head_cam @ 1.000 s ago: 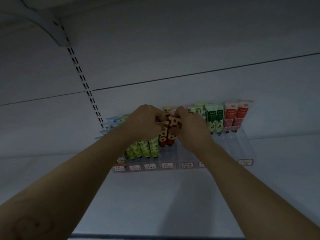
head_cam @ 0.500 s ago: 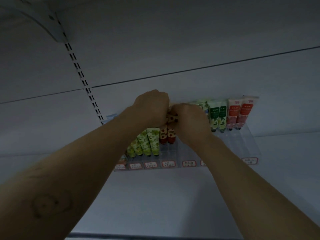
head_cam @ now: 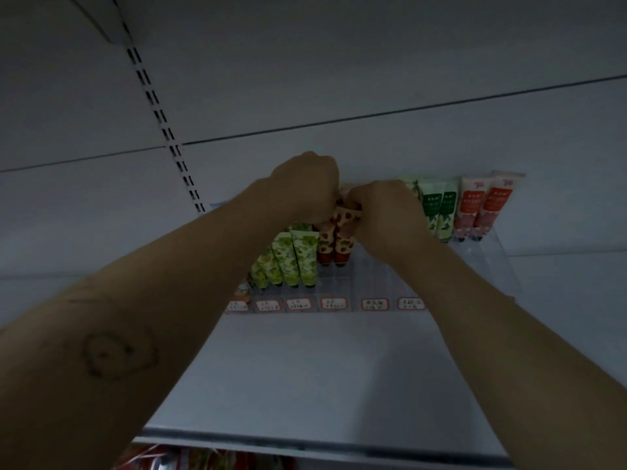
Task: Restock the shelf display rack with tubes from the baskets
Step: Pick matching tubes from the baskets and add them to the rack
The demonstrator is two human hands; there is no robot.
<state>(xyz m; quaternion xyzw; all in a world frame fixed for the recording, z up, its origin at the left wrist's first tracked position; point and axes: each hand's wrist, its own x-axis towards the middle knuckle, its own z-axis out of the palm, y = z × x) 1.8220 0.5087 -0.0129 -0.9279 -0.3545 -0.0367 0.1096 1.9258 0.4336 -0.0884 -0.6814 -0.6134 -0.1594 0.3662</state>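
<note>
Far out at ten o'clock from your hands, the slotted upright (head_cam: 159, 113) climbs the back wall. Low at seven o'clock, under the shelf (head_cam: 322, 368) edge, some red packaging (head_cam: 203, 461) shows, too blurred to read.

Your left forearm crosses the shelf from eight o'clock, with a faint ring-shaped mark on its skin. Your left hand (head_cam: 305, 188) sits at the rear of the display rack (head_cam: 495, 266), knuckles towards you and fingers curled tight. The back of the hand hides what they close on, so you cannot tell whether they grip anything.

At six o'clock from that hand the yellow-green tubes (head_cam: 295, 256) stand cap-down in their lanes, leaning back. At their three o'clock two strawberry-print ones stand side by side, caps down in the middle lanes. The right-hand one, the strawberry tube (head_cam: 343, 240), has its crimped top pinched between the thumb and fingers of your right hand (head_cam: 386, 215), which touches the left hand above the pair.

At three o'clock from your right hand stand the dark green tubes (head_cam: 437, 205), then the red tubes (head_cam: 481, 205), all in the rear of the rack. Red-framed price labels (head_cam: 334, 303) line the rack's front edge at six o'clock
</note>
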